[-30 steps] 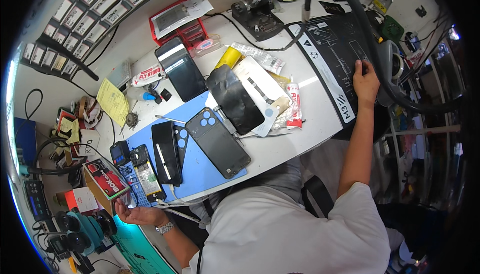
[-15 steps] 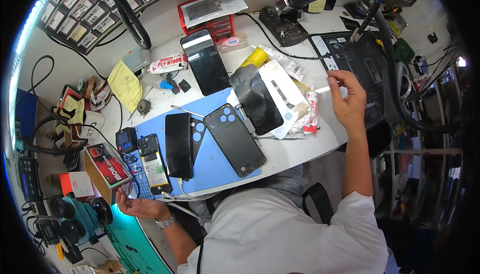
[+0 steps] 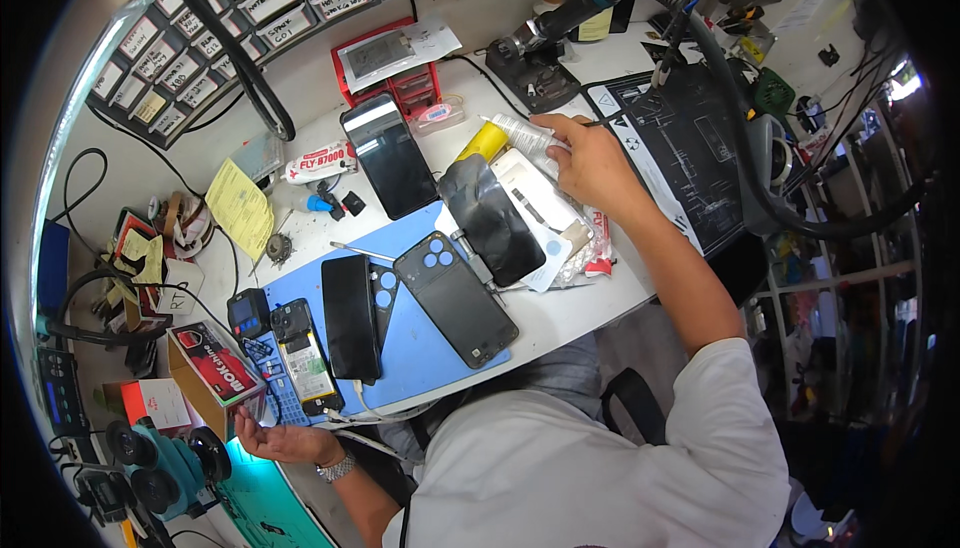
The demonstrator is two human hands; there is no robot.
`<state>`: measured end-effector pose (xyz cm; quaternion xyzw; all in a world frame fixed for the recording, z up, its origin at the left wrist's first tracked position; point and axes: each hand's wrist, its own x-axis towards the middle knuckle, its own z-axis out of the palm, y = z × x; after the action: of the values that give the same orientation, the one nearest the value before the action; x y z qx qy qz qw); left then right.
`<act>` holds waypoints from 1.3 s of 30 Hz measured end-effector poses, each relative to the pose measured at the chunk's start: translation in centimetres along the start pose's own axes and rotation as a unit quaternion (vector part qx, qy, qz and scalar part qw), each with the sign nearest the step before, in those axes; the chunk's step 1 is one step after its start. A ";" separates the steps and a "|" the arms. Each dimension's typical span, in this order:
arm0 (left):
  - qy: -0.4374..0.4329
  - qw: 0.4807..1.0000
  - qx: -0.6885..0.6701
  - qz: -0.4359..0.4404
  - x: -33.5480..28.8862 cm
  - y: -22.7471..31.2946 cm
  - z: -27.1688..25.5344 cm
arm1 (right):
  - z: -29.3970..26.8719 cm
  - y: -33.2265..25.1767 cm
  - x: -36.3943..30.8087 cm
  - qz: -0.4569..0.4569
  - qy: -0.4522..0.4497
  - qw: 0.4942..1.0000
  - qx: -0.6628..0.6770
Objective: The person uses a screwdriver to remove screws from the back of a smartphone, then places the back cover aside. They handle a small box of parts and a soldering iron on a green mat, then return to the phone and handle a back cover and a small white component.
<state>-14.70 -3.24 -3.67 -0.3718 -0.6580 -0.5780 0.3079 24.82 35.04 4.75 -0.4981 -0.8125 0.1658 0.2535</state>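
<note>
My right hand [image 3: 590,163] reaches over the back of the white table, thumb and forefinger apart, at the edge of a silvery plastic packet [image 3: 522,138]. A yellow roll [image 3: 484,142] lies beside the packet. Close by are a dark phone screen with wrinkled film [image 3: 490,218] and a white card [image 3: 545,248]. Low at the left, my left hand [image 3: 285,439] rests palm up with loosely curled fingers and nothing in it. It is beside an open cardboard box [image 3: 215,363] and an opened phone with its battery showing [image 3: 307,358].
A blue mat [image 3: 300,293] carries a black phone [image 3: 350,318] and a dark phone back housing [image 3: 455,298]. Another phone [image 3: 390,158] leans against a red drawer unit [image 3: 415,88]. A black hose [image 3: 720,38] arches over the right side. Teal microscope [image 3: 180,468] stands lower left.
My right hand has moved left and farther away, from the table's right side to the silvery packet. My left hand stays by the box. The whole view has shifted slightly.
</note>
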 end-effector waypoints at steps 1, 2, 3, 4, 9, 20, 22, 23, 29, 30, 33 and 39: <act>-0.001 1.000 0.001 -0.001 0.1 0.1 0.0 | 0.0 0.2 -0.6 -0.019 0.028 0.999 -0.009; -0.002 1.000 0.002 -0.001 0.0 0.0 0.1 | -0.2 0.3 -1.1 -0.037 0.056 0.998 -0.018; -0.002 1.000 0.000 0.003 -0.1 -0.3 -0.1 | -0.4 0.3 -1.6 -0.026 0.068 0.997 0.037; -0.003 1.000 0.007 0.003 -0.2 -0.4 -0.3 | -0.8 0.7 -2.2 -0.057 0.087 0.994 0.020; -0.009 1.000 0.027 0.010 0.0 -0.2 -0.6 | -5.0 2.2 -6.2 -0.115 0.183 0.974 -0.067; -0.024 1.000 0.003 0.010 0.0 -0.2 -0.2 | -5.3 9.7 -10.0 0.098 0.303 0.934 -0.161; -0.018 1.000 -0.003 0.010 0.0 -0.2 -0.3 | -4.7 8.4 -9.9 0.052 0.321 0.926 -0.192; -0.014 1.000 -0.007 0.009 0.0 -0.2 -0.3 | -4.2 6.4 -10.1 0.046 0.327 0.930 -0.161; -0.016 1.000 0.018 0.006 0.0 -0.2 -0.1 | -1.7 -2.3 -11.8 0.238 0.071 0.962 0.115; -0.016 1.000 0.015 0.008 0.0 -0.3 -0.1 | -0.8 -2.2 -11.8 0.220 0.088 0.967 0.095; -0.013 1.000 0.003 0.016 0.1 -0.6 -0.2 | -0.8 -1.7 -11.2 0.237 0.104 0.955 0.147; -0.008 1.000 -0.010 0.011 0.0 -0.5 -0.2 | -2.6 2.4 -7.7 0.233 0.188 0.949 0.101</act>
<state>-15.11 -3.48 -3.94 -0.3865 -0.6504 -0.5785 0.3048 30.98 29.30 3.70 -0.6671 -0.5904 0.2048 0.4056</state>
